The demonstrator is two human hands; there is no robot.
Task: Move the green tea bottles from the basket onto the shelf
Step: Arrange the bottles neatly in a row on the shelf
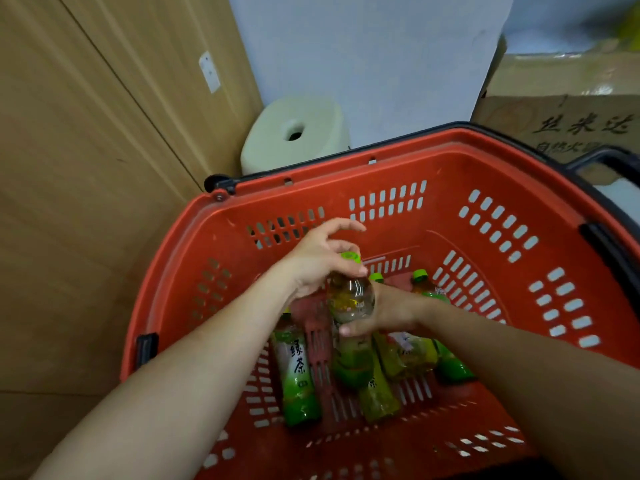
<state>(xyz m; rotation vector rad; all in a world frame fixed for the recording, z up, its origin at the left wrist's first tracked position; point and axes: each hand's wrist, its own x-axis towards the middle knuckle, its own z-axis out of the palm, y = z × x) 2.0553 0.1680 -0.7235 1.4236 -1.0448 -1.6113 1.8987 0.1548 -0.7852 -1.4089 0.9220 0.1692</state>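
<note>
Now | bottle (351,299) in basket (381,150) | left hand (318,265) grips neck | right hand (391,311) grips body

A cream paper roll (294,133) stands in a corner. Left of the roll rise tan cardboard sheets (104,168), behind it a pale grey wall (363,64), and well to its right a printed cardboard box (554,123).
</note>
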